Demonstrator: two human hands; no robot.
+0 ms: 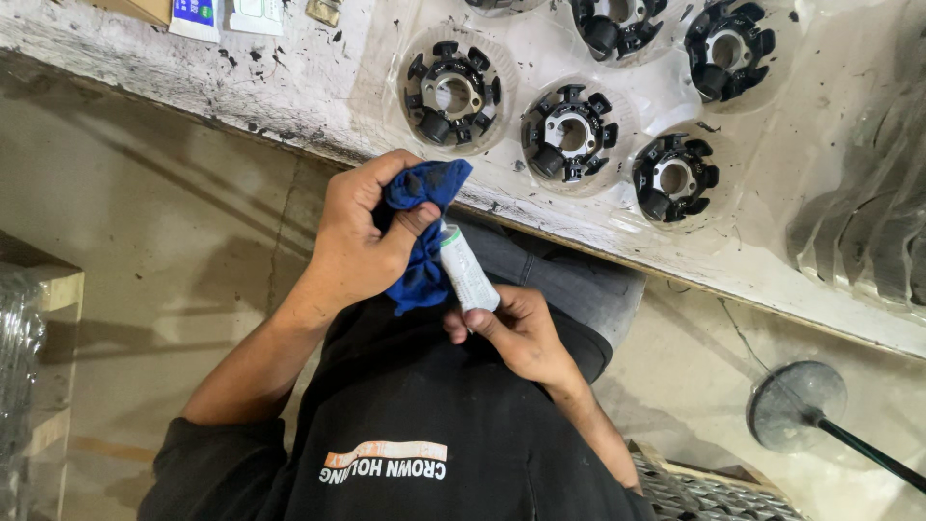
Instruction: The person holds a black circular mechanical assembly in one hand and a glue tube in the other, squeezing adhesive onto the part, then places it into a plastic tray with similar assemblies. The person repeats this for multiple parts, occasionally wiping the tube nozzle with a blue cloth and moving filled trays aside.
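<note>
Cloth: deep blue, plain, no pattern seen. Tube: white-grey body, a green band noted at its upper end. Ring-shaped parts: black outer bodies, silver metal centres. Tray: clear plastic, round pockets in rows. Worktop: white, chipped and speckled with black marks. Shirt: black, with white lettering and an orange stripe. Floor: dull beige-grey, streaked.

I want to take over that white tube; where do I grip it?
Pinch the tube across its bare middle, coming from the side away from the cloth: the right hand covers its lower end, and the cloth in the left hand meets its tip.
</note>
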